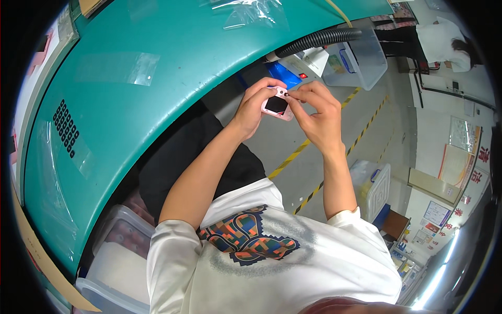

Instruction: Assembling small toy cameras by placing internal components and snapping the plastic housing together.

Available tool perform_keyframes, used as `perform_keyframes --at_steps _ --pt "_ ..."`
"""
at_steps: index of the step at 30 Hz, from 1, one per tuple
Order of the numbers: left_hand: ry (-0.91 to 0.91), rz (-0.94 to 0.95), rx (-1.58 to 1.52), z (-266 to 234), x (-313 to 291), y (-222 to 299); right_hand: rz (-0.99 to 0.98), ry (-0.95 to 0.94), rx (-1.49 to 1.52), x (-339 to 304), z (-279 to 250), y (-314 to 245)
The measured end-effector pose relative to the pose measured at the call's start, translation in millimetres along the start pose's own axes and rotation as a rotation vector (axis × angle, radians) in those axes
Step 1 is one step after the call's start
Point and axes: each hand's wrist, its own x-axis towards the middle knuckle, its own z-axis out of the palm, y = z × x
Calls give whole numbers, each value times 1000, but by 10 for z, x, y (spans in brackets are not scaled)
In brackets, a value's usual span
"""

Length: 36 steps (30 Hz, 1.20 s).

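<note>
A small pink digital camera [277,104] with a black screen and small round dark buttons is held up in front of me, beyond the edge of the table. My left hand [253,107] grips it along its left side, with the thumb near its upper edge. My right hand [317,112] is at its upper right corner, thumb and finger pinched by a small dark part. Whatever lies between those fingertips is too small to make out. Several small black square pieces [66,129] sit in rows on the green table [157,68] to my left.
A black corrugated hose [320,40] runs along the table edge near a clear plastic bin [369,63]. Another clear bin [119,261] stands at the lower left. Clear plastic film [253,13] lies on the table. Another person [444,44] is at the far right.
</note>
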Motion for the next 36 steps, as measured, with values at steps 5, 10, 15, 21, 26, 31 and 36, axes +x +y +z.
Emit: perform_keyframes --at_steps 5,10,15,21,26,31,36 --pt "-24 36 34 34 16 -31 4 1 -86 -18 -9 16" --pt "-1 144 169 80 11 -49 -6 -28 -135 7 -50 -28" --pt "11 184 241 137 -31 3 -59 -65 -166 63 -98 -84" --pt "36 272 283 213 -73 100 -104 -99 -193 128 -151 -162" --pt "74 261 248 264 -113 196 -128 -53 -186 129 -105 -228" --pt "112 258 173 263 -100 201 -125 9 -139 91 -75 -297" --pt "99 312 84 224 -81 174 -40 50 30 40 -43 -264"
